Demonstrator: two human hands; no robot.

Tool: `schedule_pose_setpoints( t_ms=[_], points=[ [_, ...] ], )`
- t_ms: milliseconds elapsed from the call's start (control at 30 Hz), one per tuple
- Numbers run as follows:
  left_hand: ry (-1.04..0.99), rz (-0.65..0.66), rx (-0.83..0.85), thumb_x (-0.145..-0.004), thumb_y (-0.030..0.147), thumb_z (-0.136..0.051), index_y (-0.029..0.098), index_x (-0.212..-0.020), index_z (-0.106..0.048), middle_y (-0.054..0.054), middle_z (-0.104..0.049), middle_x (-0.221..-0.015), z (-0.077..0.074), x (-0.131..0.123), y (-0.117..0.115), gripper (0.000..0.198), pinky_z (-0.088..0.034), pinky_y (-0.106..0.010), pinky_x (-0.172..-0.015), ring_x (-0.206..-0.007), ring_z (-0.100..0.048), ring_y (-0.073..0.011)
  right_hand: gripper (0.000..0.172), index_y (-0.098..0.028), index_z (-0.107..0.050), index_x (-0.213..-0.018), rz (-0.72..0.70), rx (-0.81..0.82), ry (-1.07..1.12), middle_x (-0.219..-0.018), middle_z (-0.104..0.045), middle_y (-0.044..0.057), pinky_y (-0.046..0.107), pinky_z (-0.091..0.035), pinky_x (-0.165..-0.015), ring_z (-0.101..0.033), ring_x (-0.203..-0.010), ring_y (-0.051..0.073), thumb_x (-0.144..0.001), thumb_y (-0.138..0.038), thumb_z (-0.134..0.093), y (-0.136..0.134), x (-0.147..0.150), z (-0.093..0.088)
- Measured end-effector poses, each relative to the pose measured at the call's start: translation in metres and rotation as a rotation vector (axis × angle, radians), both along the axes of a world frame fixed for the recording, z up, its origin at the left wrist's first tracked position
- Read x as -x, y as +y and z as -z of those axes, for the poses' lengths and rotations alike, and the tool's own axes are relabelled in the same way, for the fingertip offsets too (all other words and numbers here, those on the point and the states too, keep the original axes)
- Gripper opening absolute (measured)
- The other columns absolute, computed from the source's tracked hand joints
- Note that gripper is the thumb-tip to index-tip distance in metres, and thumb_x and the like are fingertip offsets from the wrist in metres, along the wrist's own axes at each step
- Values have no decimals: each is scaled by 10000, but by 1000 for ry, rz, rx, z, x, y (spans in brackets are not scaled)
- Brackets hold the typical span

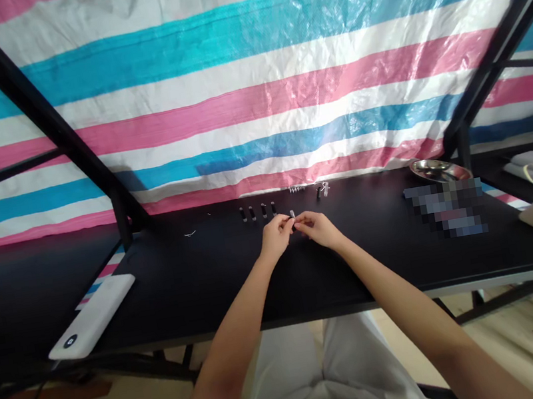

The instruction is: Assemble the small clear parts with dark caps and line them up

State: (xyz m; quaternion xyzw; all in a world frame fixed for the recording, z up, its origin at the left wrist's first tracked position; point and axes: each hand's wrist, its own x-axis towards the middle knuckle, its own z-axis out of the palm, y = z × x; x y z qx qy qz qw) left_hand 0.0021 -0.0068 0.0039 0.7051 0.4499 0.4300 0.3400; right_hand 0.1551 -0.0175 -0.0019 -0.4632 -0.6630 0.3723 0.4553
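A small piece (pixel 292 214) is sitting just below the centre of the frame, between the two hands. Its long axis is running nearly straight up and down in the picture, and its pale, shiny end is pointing toward the top of the frame; its lower part is hiding behind the fingertips, so which way that end is shaped cannot be told. The left hand (pixel 275 237) is pinching it from the left between thumb and forefinger, the knuckles bending and the back of the hand facing up. The right hand (pixel 319 228) is meeting it from the right, its thumb and forefinger closing on it too, with the other fingers curling behind. Both forearms are slanting inward from the lower left and lower right of the frame, the wrists standing nearly level with each other over the black table (pixel 201 297).

Just above the left hand, four small dark pieces (pixel 252 214) are lying in a row, each with its long axis pointing roughly toward the top of the frame. A line of tiny metallic parts (pixel 296 188) is lying above the held piece, and a few loose bits (pixel 325 189) are resting to its upper right. A white device (pixel 94 318) is lying slantwise at lower left.
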Motion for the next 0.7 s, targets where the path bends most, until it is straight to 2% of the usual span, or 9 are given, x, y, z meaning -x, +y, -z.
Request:
schedule_pose_setpoints(
  t_ms=[133, 300, 533, 700],
  points=[
    [110, -4, -89, -843, 341, -430, 174, -886, -574, 18, -597, -639, 2, 0, 0, 225, -383, -184, -498, -463, -488, -64, 258, -169, -622, -831, 70, -111, -56, -742, -634, 31, 277, -471, -623, -554, -639, 132, -744, -405, -565, 4, -2, 4],
    [159, -4, -147, -848, 312, -431, 176, -857, -589, 4, -623, -659, 6, 1, 1, 209, -401, -192, -547, -528, -530, -84, 203, -183, -643, -791, 154, -191, -108, -789, -612, 36, 289, -461, -692, -546, -683, 134, -719, -366, -593, 7, -3, 7],
    [110, 19, -69, -844, 326, -428, 168, -943, -603, -12, -650, -685, 4, 1, 0, 256, -393, -197, -498, -418, -490, -71, 262, -161, -592, -844, 35, -74, -42, -693, -608, 14, 253, -441, -584, -517, -585, 111, -755, -405, -553, 5, -3, 5],
    [69, 65, -31, -861, 357, -380, 174, -831, -580, 16, -613, -612, 0, 2, -5, 273, -363, -187, -474, -385, -454, -63, 248, -168, -585, -835, 15, -75, -79, -681, -592, 0, 248, -442, -587, -516, -587, 106, -741, -397, -570, 2, -3, 3]
  ],
)
